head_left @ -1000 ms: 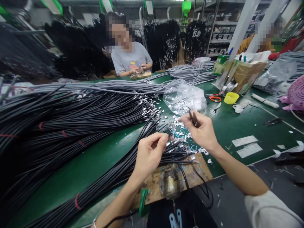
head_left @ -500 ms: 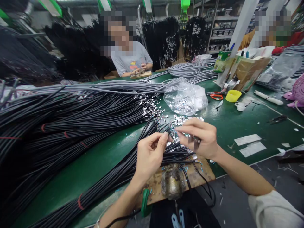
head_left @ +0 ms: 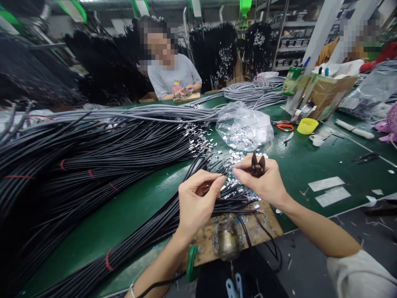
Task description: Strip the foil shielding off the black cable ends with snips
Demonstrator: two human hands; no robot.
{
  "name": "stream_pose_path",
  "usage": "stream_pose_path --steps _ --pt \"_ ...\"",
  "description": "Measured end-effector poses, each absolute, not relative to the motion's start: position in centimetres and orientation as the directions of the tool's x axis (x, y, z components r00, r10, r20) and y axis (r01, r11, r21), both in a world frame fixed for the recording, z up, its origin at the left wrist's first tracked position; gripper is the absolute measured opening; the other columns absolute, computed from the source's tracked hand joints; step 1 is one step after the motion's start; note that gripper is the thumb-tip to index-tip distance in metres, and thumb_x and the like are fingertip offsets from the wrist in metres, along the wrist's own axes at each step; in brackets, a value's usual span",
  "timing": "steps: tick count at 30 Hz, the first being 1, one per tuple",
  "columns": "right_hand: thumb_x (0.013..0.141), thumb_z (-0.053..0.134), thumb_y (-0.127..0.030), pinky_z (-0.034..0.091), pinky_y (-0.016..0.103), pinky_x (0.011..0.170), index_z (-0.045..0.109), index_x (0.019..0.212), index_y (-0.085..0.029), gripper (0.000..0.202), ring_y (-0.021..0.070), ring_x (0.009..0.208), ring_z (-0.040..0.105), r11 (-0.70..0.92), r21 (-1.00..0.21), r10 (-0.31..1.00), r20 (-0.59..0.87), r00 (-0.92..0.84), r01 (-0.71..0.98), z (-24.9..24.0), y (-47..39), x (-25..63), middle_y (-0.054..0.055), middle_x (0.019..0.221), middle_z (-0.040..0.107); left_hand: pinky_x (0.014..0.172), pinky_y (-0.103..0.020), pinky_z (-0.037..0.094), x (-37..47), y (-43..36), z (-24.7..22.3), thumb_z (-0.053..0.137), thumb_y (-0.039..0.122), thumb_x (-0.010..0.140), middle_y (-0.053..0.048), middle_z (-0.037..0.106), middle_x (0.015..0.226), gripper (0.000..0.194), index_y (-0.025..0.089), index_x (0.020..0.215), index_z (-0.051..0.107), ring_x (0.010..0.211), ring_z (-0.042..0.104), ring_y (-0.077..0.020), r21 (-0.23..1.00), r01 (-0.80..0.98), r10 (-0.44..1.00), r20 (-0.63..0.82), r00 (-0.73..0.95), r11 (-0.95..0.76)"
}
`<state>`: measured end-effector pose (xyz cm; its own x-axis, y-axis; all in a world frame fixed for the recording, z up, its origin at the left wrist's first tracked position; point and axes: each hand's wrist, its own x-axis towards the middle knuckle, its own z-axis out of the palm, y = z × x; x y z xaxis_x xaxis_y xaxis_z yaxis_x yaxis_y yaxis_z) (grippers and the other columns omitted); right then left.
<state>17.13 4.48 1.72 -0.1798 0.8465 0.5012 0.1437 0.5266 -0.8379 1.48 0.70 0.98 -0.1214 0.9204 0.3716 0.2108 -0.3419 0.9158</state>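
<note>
Thumb and fingers of my left hand [head_left: 200,198] pinch the end of a black cable just above the wooden board. My right hand [head_left: 263,178] is closed around dark cutters [head_left: 258,164], whose open jaws point up. Its thumb and forefinger pinch thin coloured wires [head_left: 230,169] at that cable's tip, close to my left fingertips. Beneath both hands lies a bundle of black cables [head_left: 155,223], with silver foil scraps [head_left: 237,157] scattered around their ends.
A wooden board [head_left: 266,223] with a round metal piece [head_left: 228,238] sits at the table's front edge. Farther back are a clear plastic bag [head_left: 245,126], orange-handled scissors [head_left: 284,126], a yellow ring [head_left: 307,126] and grey cables [head_left: 245,91]. A person [head_left: 175,74] sits opposite.
The cutters in my right hand have turned so that their jaws stand upright. My right fingertips have closed on the wires near my left hand. The view has shifted slightly.
</note>
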Motion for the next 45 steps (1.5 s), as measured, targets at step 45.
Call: stream_pose_path --steps 45 --pt "0.086 0.057 -0.025 0.046 0.026 0.066 0.072 0.099 -0.018 0.021 0.0121 0.071 0.059 0.588 -0.804 0.759 0.512 -0.402 0.086 2.0 4.2 17.3 0.004 0.08 0.069 0.053 -0.022 0.042 -0.5 1.2 1.1 0.072 0.006 0.068 0.003 0.058 0.065 0.014 0.018 0.07 0.065 0.061 0.052 -0.009 0.645 0.402 0.661 0.741 -0.118 -0.65"
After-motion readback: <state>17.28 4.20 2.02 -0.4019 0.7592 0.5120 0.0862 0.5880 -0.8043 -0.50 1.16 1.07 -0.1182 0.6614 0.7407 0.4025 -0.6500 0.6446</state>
